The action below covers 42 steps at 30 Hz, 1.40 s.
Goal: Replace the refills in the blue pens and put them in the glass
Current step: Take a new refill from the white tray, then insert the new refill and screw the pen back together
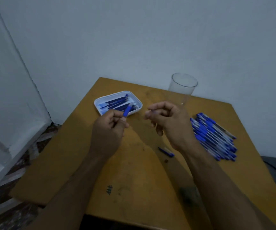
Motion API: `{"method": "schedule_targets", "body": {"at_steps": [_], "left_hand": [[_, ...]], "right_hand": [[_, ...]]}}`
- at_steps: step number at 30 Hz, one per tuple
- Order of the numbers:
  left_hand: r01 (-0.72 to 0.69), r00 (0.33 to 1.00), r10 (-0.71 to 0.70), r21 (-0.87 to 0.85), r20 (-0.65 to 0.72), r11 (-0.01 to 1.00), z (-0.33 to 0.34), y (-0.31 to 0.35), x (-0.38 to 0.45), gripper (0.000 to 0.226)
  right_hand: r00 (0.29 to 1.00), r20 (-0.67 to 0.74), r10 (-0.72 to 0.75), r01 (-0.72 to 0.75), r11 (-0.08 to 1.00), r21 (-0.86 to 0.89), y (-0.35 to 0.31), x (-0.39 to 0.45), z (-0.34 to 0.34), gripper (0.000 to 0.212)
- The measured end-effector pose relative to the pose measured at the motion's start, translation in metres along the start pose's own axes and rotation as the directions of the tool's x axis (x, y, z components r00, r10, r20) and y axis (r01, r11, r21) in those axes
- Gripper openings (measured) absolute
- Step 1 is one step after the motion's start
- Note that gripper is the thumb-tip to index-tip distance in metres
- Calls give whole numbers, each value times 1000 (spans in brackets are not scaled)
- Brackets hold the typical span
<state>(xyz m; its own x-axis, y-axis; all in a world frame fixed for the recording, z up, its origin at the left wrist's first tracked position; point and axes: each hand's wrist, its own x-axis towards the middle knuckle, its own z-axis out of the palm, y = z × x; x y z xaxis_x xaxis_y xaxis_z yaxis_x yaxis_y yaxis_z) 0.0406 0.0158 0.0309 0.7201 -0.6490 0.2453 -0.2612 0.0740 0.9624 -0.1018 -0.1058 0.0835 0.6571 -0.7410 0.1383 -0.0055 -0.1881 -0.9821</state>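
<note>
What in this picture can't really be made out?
- What the right hand pinches: too thin and blurred, head view.
- The pen piece in the left hand: lower end hidden by fingers.
- The tray contents: blurred, uncountable.
- The pen pile: near side hidden by the right forearm.
- The glass: base hidden behind the right hand.

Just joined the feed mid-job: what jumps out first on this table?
The two hands at centre: the left hand pinches a blue pen piece, the right hand curls round something too small to identify. A pile of blue pens lies at the right, a white tray of refills at the back left, and an empty glass behind.
</note>
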Motion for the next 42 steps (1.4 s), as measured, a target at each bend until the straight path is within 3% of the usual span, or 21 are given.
{"method": "schedule_targets", "body": {"at_steps": [5,12,32,42], "left_hand": [[-29,993,24,40,115,999,45,2,-19,7],[-104,959,86,53,270,993,70,6,-36,7],[-172,937,120,136,328,976,78,5,-45,15],[-179,933,120,148,339,973,75,5,-45,18]], "right_hand": [[984,-178,22,-26,999,-22,23,-36,-32,13],[924,-350,157,-62,962,267,35,-55,-55,13],[943,-322,88,-12,972,233,28,-69,-66,13],[970,-198,142,-96,969,228,26,-69,-76,11]]}}
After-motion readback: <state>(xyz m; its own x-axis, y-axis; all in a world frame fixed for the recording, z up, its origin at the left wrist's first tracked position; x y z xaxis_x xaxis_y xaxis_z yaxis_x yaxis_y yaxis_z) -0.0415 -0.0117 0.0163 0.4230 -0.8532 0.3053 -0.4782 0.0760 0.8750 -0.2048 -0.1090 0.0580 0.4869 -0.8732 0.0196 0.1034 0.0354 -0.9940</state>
